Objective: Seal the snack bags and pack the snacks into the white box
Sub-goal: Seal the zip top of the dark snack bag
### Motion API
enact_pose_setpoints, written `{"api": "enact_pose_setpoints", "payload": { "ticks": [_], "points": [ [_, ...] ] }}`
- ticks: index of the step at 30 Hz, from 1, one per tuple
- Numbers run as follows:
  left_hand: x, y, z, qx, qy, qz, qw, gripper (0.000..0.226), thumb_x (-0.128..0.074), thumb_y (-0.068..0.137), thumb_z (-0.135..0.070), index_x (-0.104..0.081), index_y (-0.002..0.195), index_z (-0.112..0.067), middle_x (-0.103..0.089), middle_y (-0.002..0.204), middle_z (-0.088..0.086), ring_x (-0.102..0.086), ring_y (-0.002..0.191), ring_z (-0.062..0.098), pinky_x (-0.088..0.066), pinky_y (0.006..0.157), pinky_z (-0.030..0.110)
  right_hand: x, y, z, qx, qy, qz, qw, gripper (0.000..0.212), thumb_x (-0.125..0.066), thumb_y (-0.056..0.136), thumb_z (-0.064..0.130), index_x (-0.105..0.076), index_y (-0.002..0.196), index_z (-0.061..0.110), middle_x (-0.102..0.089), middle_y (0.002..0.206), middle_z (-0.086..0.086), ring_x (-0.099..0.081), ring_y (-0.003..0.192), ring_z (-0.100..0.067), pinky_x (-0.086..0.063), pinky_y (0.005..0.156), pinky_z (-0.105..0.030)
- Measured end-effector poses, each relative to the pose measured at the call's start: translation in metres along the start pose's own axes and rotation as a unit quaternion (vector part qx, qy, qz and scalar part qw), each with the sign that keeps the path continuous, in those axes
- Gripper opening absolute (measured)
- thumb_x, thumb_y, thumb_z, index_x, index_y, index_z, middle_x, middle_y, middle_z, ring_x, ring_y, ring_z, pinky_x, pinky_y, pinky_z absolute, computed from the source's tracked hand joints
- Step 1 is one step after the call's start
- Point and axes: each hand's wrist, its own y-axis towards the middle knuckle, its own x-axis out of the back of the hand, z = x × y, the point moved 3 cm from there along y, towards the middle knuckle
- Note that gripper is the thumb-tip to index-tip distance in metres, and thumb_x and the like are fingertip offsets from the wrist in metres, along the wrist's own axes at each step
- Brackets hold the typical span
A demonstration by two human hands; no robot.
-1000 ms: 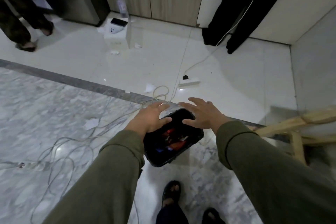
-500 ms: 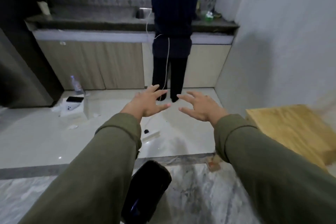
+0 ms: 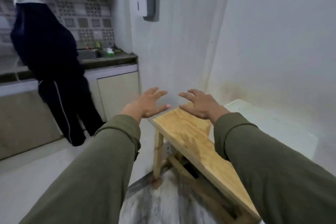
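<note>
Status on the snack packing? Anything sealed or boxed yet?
Done: nothing visible; no snack bags or packed box in view. In hand: nothing. The left hand and right hand are open, raised above the bare wooden table. Left: sealing and packing, as far as this view shows.

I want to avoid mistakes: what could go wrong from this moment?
1. Both hands, left and right, are empty and open; no snack bags or white box are in view, so the task may stall.
2. The bench stands close below the hands; a leg might bump it.
3. Another person stands nearby.
</note>
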Motion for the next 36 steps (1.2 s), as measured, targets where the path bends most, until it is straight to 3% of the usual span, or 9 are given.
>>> {"api": "enact_pose_setpoints", "payload": {
  "ticks": [9, 16, 27, 31, 36],
  "points": [
    [-0.071, 0.058, -0.226, -0.178, 0.005, 0.054, 0.983, 0.071, -0.031, 0.08, -0.076, -0.014, 0.143, -0.048, -0.005, 0.158, -0.01, -0.016, 0.144, 0.02, -0.019, 0.115, 0.047, 0.029, -0.159, -0.188, -0.2, -0.007, -0.031, 0.979, 0.053, -0.032, 0.093, 0.057, -0.022, 0.143, 0.044, -0.022, 0.154, 0.001, -0.024, 0.14, -0.02, -0.023, 0.112, -0.041],
    [-0.128, 0.065, -0.372, -0.321, -0.013, 0.113, 0.94, 0.065, -0.036, 0.087, -0.066, -0.017, 0.145, -0.042, -0.005, 0.158, -0.008, -0.008, 0.146, 0.015, -0.012, 0.117, 0.044, 0.022, -0.276, -0.285, -0.345, -0.009, -0.019, 0.939, 0.052, -0.029, 0.094, 0.057, -0.02, 0.144, 0.044, -0.021, 0.154, 0.001, -0.023, 0.14, -0.021, -0.023, 0.112, -0.043],
    [-0.205, 0.059, -0.554, -0.509, -0.004, 0.197, 0.838, 0.066, -0.036, 0.086, -0.067, -0.017, 0.145, -0.043, -0.007, 0.158, -0.008, -0.011, 0.145, 0.017, -0.014, 0.117, 0.046, 0.01, -0.434, -0.358, -0.556, 0.001, -0.021, 0.831, 0.054, -0.027, 0.094, 0.058, -0.017, 0.144, 0.044, -0.022, 0.154, -0.002, -0.024, 0.14, -0.024, -0.025, 0.109, -0.046],
    [-0.24, 0.042, -0.585, -0.565, 0.019, 0.224, 0.793, 0.067, -0.036, 0.086, -0.067, -0.017, 0.145, -0.041, -0.008, 0.159, -0.006, -0.009, 0.146, 0.017, -0.015, 0.116, 0.047, -0.013, -0.466, -0.363, -0.596, 0.024, -0.023, 0.802, 0.054, -0.028, 0.093, 0.059, -0.018, 0.144, 0.044, -0.023, 0.154, -0.002, -0.025, 0.139, -0.024, -0.025, 0.11, -0.046],
    [-0.287, 0.033, -0.593, -0.574, 0.036, 0.259, 0.776, 0.07, -0.039, 0.086, -0.067, -0.016, 0.146, -0.038, -0.01, 0.158, -0.004, -0.006, 0.146, 0.016, -0.015, 0.116, 0.05, -0.061, -0.482, -0.364, -0.607, 0.061, 0.007, 0.793, 0.057, -0.032, 0.092, 0.059, -0.017, 0.145, 0.041, -0.023, 0.154, -0.004, -0.025, 0.139, -0.025, -0.026, 0.11, -0.048]
  ]
}}
